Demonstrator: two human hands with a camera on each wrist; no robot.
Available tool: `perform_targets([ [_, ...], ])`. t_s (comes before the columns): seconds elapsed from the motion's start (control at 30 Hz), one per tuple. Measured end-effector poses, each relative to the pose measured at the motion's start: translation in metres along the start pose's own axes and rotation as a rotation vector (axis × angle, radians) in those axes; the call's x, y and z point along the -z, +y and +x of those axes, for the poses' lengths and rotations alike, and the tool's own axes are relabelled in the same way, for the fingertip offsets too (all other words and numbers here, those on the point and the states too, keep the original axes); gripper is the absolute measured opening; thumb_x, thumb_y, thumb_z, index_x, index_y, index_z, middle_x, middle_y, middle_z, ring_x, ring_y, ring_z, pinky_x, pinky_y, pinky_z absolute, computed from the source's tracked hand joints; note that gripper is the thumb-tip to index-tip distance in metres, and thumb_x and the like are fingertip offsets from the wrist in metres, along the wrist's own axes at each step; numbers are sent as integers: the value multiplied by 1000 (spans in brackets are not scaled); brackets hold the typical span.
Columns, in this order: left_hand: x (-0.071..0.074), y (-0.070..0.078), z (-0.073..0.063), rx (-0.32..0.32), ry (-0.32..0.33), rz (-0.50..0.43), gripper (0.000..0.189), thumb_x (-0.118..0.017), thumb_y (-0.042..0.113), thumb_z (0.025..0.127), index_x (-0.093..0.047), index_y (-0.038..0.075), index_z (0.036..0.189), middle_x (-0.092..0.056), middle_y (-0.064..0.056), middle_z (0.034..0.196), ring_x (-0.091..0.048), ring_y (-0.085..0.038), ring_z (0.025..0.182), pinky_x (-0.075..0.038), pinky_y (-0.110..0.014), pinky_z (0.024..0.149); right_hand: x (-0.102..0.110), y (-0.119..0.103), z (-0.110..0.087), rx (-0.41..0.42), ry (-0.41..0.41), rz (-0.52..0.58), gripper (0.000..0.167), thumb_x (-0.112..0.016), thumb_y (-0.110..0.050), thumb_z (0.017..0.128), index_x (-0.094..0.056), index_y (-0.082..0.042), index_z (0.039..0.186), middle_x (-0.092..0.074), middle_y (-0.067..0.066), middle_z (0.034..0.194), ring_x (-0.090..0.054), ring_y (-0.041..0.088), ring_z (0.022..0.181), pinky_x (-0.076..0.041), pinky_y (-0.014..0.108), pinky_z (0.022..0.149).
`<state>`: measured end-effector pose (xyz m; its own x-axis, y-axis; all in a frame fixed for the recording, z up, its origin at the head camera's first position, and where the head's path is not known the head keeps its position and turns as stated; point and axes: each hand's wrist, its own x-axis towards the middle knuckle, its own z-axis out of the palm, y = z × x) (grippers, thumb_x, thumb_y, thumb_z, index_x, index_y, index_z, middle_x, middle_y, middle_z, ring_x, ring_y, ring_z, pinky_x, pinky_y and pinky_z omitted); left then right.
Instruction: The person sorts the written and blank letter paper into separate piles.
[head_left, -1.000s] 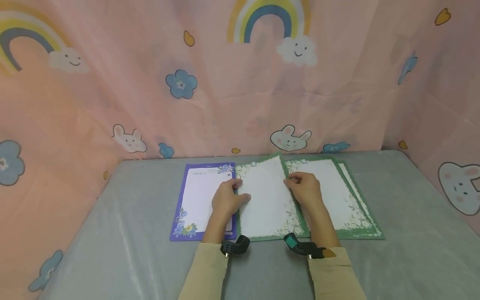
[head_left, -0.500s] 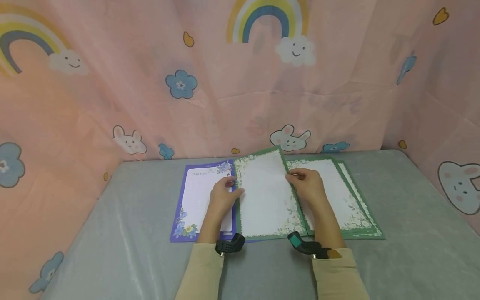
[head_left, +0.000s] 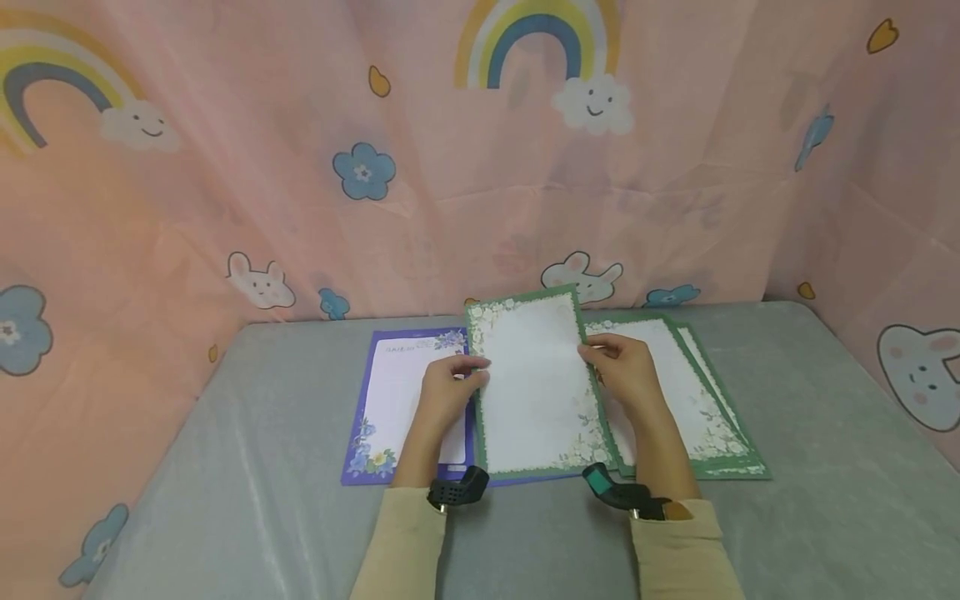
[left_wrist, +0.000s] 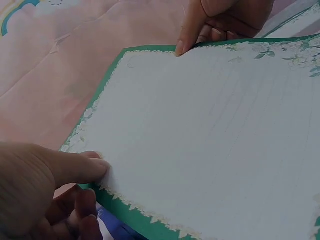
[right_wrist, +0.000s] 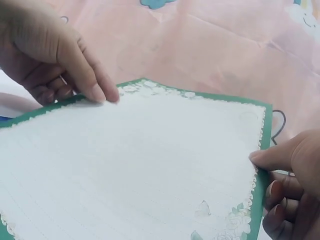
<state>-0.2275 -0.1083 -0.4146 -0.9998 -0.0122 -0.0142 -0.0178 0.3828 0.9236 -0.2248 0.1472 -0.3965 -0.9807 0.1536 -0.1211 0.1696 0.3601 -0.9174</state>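
Note:
A sheet of letter paper [head_left: 532,383] with a green border and white flowers is held up between both hands, its far end raised above the table. My left hand [head_left: 444,390] pinches its left edge, thumb on the printed side, as the left wrist view shows close up. On the opposite edge my right hand [head_left: 626,371] grips with the thumb in front; in the right wrist view this thumb [right_wrist: 272,156] lies over the green border. Beneath my left hand lies a purple-bordered sheet [head_left: 397,392] with blue flowers, partly covered by the green one.
More green-bordered sheets [head_left: 682,400] lie slightly fanned under the right forearm. A grey cloth covers the table [head_left: 262,417]. Behind it hangs a pink curtain [head_left: 450,208] printed with rainbows, rabbits and flowers. Black bands [head_left: 459,487] sit on both wrists.
The green-bordered sheet has risen at its far end and shifted slightly right. My left hand, its fingers spread earlier, now pinches the left edge; my right hand has moved a little right with the sheet.

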Motion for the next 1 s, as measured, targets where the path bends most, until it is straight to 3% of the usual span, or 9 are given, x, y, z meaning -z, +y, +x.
perform_targets([
  [0.13, 1, 4, 0, -26, 32, -30, 17, -72, 8, 90, -79, 8, 105, -74, -13, 107, -59, -16, 85, -48, -23, 70, 0, -3, -2, 3, 1, 1, 44, -63, -29, 100, -61, -4, 136, -69, -3, 93, -54, 10, 74, -49, 27, 68],
  [0.2, 2, 7, 0, -28, 57, -58, 16, -72, 7, 89, -79, 8, 104, -74, -13, 107, -58, -14, 77, -48, -23, 66, 1, -5, -2, 28, 9, -7, 46, -63, -30, 100, -58, -8, 141, -70, -4, 89, -49, 8, 64, -45, 27, 62],
  [0.33, 5, 16, -1, -12, 101, -123, 16, -72, 9, 90, -78, 9, 105, -73, -12, 108, -53, -11, 67, -45, -22, 61, 2, -11, -4, 146, 72, 15, 50, -62, -30, 101, -50, -18, 147, -71, -13, 81, -35, 6, 48, -36, 28, 52],
  [0.4, 7, 21, -2, -11, 116, -156, 16, -72, 10, 91, -78, 10, 105, -73, -11, 108, -50, -10, 64, -42, -21, 58, 2, -15, -6, 230, 106, 46, 46, -62, -28, 101, -51, -17, 145, -69, -18, 82, -37, 5, 46, -36, 28, 51],
  [0.47, 9, 25, -3, -21, 122, -176, 16, -72, 11, 91, -78, 11, 106, -72, -10, 108, -47, -10, 62, -40, -20, 55, 3, -20, -9, 303, 131, 62, 38, -62, -25, 101, -56, -13, 137, -69, -18, 81, -43, 3, 49, -37, 26, 51],
  [0.57, 10, 31, -5, -48, 129, -194, 17, -73, 11, 91, -78, 12, 107, -72, -9, 107, -46, -11, 62, -40, -19, 55, 6, -27, -14, 391, 152, 23, 29, -62, -24, 101, -64, -7, 125, -71, -9, 89, -57, -4, 66, -45, 19, 61],
  [0.7, 11, 39, -11, -65, 137, -210, 16, -73, 12, 91, -78, 13, 106, -72, -6, 106, -49, -11, 70, -42, -20, 61, 14, -32, -15, 455, 138, -73, 26, -63, -26, 101, -72, -7, 116, -72, 8, 106, -60, -8, 88, -48, 14, 72],
  [0.8, 8, 45, -16, -85, 102, -227, 17, -72, 12, 91, -77, 13, 108, -73, -6, 109, -51, -9, 72, -43, -20, 65, 24, -33, -14, 480, 130, -109, 27, -64, -26, 100, -74, -7, 116, -71, 8, 111, -59, -6, 88, -47, 16, 69],
  [1.0, 0, 56, -25, -177, -28, -236, 22, -70, 14, 94, -75, 12, 115, -71, -11, 109, -48, -9, 61, -41, -19, 57, 53, -36, -16, 472, 143, -111, 30, -64, -27, 100, -73, -5, 120, -66, -25, 100, -60, -5, 86, -47, 13, 68],
])
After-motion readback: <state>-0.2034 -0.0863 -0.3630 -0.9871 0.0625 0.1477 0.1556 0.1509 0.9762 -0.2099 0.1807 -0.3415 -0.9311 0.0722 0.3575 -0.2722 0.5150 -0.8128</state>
